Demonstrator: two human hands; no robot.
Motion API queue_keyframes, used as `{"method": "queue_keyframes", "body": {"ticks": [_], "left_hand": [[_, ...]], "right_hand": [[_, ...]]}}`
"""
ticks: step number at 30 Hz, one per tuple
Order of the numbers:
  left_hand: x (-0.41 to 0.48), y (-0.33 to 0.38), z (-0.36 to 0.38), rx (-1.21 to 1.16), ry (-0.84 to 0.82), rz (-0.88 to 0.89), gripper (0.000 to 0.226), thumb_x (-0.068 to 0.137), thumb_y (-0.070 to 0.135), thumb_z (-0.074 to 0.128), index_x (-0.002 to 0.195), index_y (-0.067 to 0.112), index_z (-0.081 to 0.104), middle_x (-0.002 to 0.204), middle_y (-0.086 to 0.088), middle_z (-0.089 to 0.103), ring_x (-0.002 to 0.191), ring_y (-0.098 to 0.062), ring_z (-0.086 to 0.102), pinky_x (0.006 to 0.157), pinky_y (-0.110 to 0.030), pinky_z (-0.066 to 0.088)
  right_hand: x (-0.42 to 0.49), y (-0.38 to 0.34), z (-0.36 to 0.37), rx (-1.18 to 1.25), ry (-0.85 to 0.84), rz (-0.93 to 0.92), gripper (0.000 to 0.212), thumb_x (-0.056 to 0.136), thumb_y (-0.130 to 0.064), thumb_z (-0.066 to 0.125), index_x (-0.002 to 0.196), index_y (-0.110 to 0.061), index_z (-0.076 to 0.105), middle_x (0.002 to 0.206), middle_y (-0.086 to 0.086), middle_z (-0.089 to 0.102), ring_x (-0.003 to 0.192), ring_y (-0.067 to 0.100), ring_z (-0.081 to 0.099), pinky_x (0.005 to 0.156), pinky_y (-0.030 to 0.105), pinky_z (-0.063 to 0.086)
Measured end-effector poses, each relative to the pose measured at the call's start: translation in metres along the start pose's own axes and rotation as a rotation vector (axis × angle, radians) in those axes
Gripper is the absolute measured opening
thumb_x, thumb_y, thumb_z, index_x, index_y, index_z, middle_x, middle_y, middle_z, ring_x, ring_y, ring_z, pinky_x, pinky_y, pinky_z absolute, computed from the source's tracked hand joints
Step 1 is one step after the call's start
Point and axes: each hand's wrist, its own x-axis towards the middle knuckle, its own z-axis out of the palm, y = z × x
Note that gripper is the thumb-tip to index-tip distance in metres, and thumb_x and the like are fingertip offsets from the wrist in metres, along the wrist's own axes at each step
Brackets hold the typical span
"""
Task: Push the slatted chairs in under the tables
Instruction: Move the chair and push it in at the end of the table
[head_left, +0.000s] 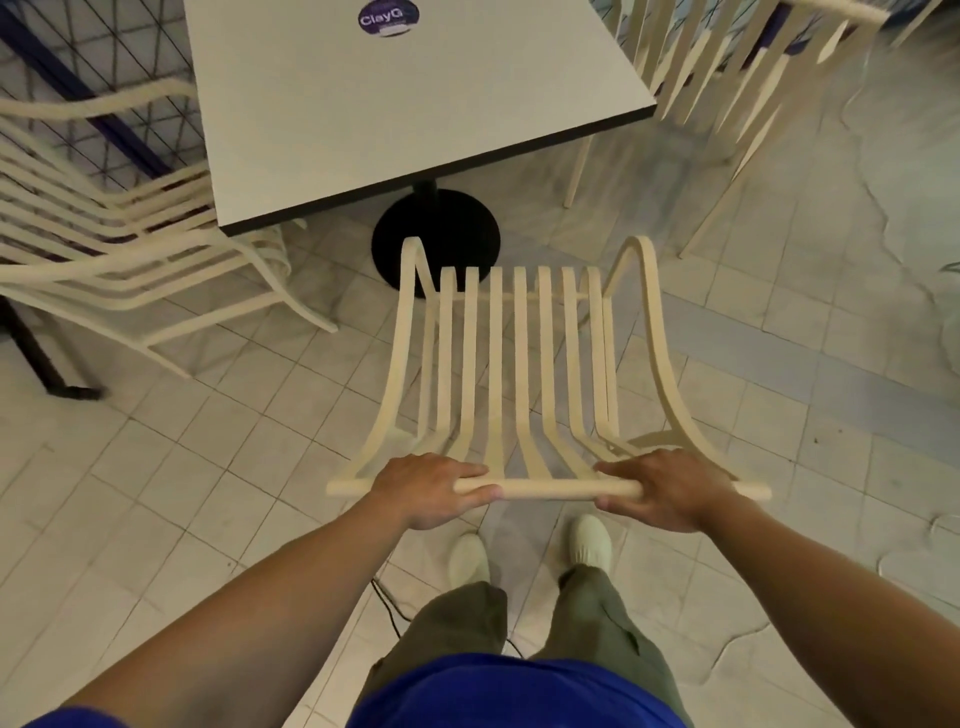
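Floor (208, 467): pale square tiles, matte and scuffed, with a grey band crossing at right. Probably smooth enough for chair legs to slide.

Bench (389, 104): square grey-white laminate top with a dark edge, on a black post and a round base (441, 234).

Left chair (130, 260): cream curved slats, seat already tucked under the bench edge. Right chair (727, 78): same make, beside the far-right corner, blurred.

Chair (519, 364): the task item. Cream slats bent in one sweep from back to seat, looped arms. Facing the bench, seat front near the base, not yet under the top.

Rail (550, 488): round cream bar capping the chair back.

Left hand (431, 491), right hand (670, 491): both clenched round the rail, set either side of centre. Likely placed so to keep the push straight and stop the chair swinging.

Sticker (388, 18): round, purple, lettered "ClayG", near the far bench edge.
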Motion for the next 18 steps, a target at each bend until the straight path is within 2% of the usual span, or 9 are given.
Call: {"method": "queue_keyframes", "body": {"ticks": [4, 7, 13, 15, 18], "left_hand": [[-0.001, 0.004, 0.0, -0.024, -0.009, -0.034, 0.082, 0.078, 0.09, 0.017, 0.146, 0.052, 0.041, 0.144, 0.012, 0.055, 0.115, -0.018, 0.058, 0.089, -0.04, 0.05], [0.0, 0.01, 0.002, -0.042, -0.021, -0.059, 0.085, 0.075, 0.093, 0.014, 0.146, 0.054, 0.04, 0.148, 0.015, 0.051, 0.121, -0.018, 0.056, 0.093, -0.042, 0.049], [0.004, 0.024, 0.016, -0.107, -0.022, -0.12, 0.082, 0.077, 0.096, 0.013, 0.145, 0.058, 0.037, 0.151, 0.018, 0.047, 0.127, -0.017, 0.053, 0.092, -0.042, 0.048], [0.003, 0.031, 0.02, -0.137, -0.009, -0.137, 0.081, 0.077, 0.095, 0.014, 0.145, 0.058, 0.037, 0.152, 0.018, 0.047, 0.128, -0.017, 0.052, 0.092, -0.041, 0.047], [-0.001, 0.038, 0.027, -0.157, 0.009, -0.161, 0.079, 0.079, 0.093, 0.016, 0.146, 0.058, 0.037, 0.152, 0.017, 0.047, 0.129, -0.016, 0.052, 0.093, -0.04, 0.047]], "right_hand": [[0.008, 0.006, -0.002, -0.074, 0.01, -0.074, 0.111, 0.057, -0.104, 0.003, 0.142, -0.048, 0.048, 0.109, -0.012, 0.07, 0.09, 0.01, 0.063, 0.088, 0.037, 0.053], [0.009, 0.012, -0.005, -0.127, 0.027, -0.11, 0.116, 0.054, -0.104, -0.004, 0.142, -0.048, 0.046, 0.104, -0.01, 0.07, 0.087, 0.011, 0.063, 0.084, 0.036, 0.054], [0.015, 0.026, -0.025, -0.216, 0.054, -0.194, 0.126, 0.047, -0.102, -0.014, 0.139, -0.045, 0.051, 0.105, -0.011, 0.071, 0.09, 0.012, 0.064, 0.084, 0.035, 0.053], [0.017, 0.031, -0.031, -0.245, 0.029, -0.216, 0.122, 0.051, -0.101, -0.009, 0.138, -0.044, 0.053, 0.105, -0.011, 0.071, 0.09, 0.012, 0.064, 0.085, 0.035, 0.053], [0.021, 0.033, -0.039, -0.298, -0.016, -0.261, 0.101, 0.065, -0.097, 0.011, 0.132, -0.04, 0.06, 0.095, -0.012, 0.069, 0.084, 0.01, 0.062, 0.082, 0.033, 0.053]]}}
